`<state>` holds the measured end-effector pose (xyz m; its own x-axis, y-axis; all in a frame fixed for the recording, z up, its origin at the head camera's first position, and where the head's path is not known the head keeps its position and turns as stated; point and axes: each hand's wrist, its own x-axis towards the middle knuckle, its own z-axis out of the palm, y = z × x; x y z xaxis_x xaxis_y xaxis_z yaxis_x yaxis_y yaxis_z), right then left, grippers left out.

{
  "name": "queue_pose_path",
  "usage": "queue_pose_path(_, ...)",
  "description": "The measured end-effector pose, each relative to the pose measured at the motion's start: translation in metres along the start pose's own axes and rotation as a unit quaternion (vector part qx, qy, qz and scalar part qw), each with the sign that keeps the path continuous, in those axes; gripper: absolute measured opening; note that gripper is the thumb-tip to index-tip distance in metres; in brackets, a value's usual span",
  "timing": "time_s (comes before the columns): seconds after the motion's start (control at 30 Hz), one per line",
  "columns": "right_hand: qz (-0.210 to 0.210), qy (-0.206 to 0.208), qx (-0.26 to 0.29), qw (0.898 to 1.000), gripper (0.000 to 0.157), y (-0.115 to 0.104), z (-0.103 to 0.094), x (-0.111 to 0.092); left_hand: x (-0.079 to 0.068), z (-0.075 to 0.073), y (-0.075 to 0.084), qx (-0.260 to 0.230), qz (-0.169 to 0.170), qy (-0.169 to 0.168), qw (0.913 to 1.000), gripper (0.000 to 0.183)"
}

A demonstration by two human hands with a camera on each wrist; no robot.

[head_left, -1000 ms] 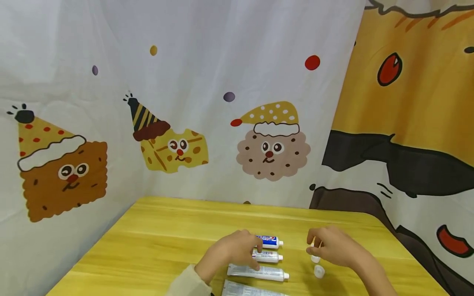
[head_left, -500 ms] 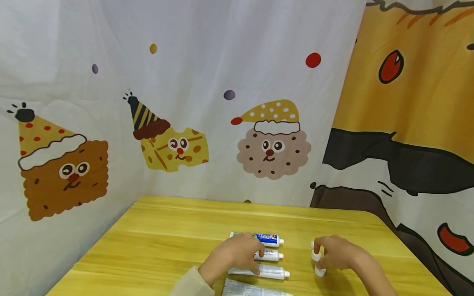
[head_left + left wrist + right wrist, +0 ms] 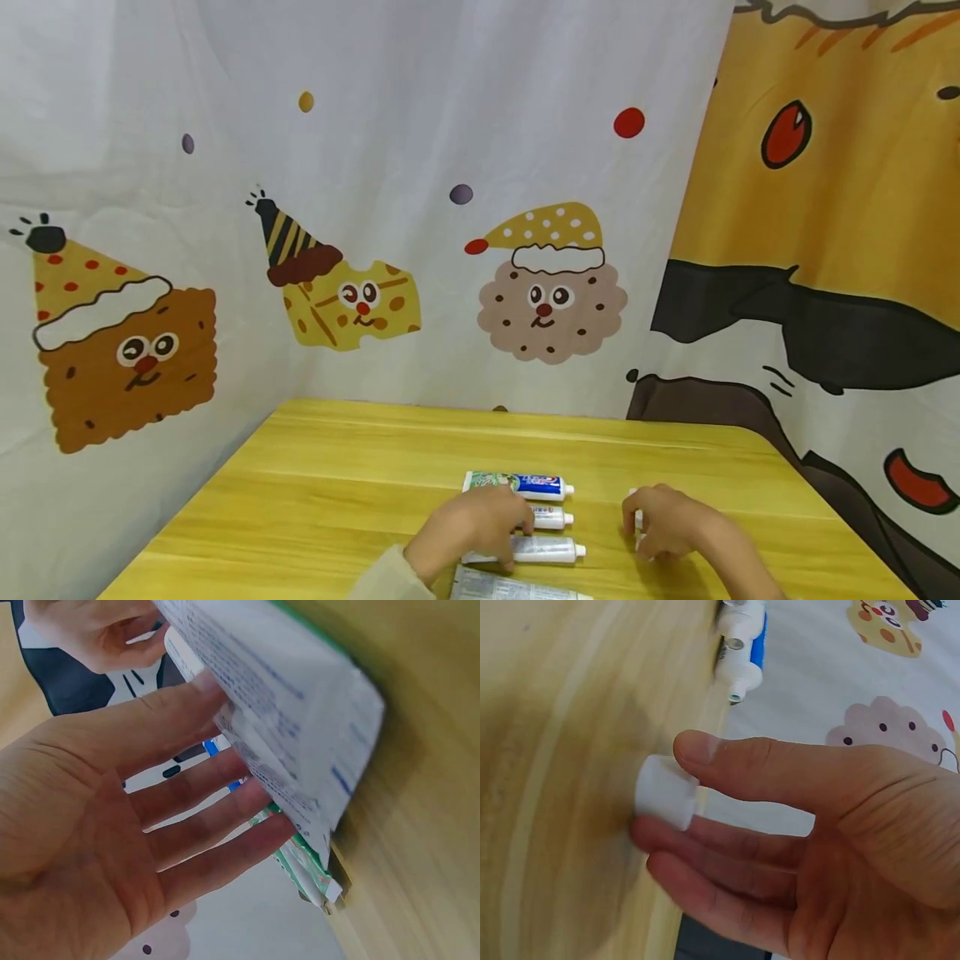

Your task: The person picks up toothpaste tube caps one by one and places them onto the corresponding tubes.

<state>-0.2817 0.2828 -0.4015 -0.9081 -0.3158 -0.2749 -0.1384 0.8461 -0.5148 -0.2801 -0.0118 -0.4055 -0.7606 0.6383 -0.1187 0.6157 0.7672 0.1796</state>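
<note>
Several toothpaste tubes without caps lie side by side, nozzles to the right. The farthest is a blue and green tube (image 3: 540, 486); nearer are a small white tube (image 3: 551, 517), a grey-white tube (image 3: 549, 550) and a wider tube (image 3: 513, 586). My left hand (image 3: 480, 521) is over their middle part, thumb apart from the fingers. In the left wrist view those fingers (image 3: 217, 859) are fairly straight behind a tube (image 3: 292, 712). My right hand (image 3: 671, 521) pinches a white cap (image 3: 664, 791) between thumb and finger, low at the table; in the head view it partly hides the caps.
Everything lies on a yellow wood-grain table (image 3: 360, 467). Beyond its back edge hangs a white curtain (image 3: 390, 125) with cartoon food prints. A large yellow and black print (image 3: 825, 208) covers the cloth at the right.
My right hand has come down over the white caps and closed on one. The left hand has shifted slightly toward me, baring more of the farthest tube. The tubes have stayed in place.
</note>
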Motion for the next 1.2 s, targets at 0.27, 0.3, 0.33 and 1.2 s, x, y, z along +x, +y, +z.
queue_pose_path(0.27, -0.025, -0.005, -0.007, 1.000, 0.020, 0.002, 0.002, 0.001, 0.001, 0.003, 0.007, 0.053, -0.009, 0.002, 0.9986, 0.041)
queue_pose_path(0.3, -0.023, -0.008, -0.009, 1.000, 0.020, 0.002, 0.002, 0.000, 0.001, 0.003, 0.007, 0.056, -0.009, 0.000, 0.9984, 0.041)
queue_pose_path(0.33, -0.025, -0.011, -0.011, 1.000, 0.019, 0.002, 0.001, 0.000, 0.002, 0.003, 0.007, 0.057, -0.010, -0.003, 0.9983, 0.041)
queue_pose_path(1.2, -0.212, 0.042, 0.007, 0.976, 0.017, -0.021, -0.021, -0.011, 0.003, -0.002, -0.004, -0.007, 0.094, 0.022, 0.9953, 0.031)
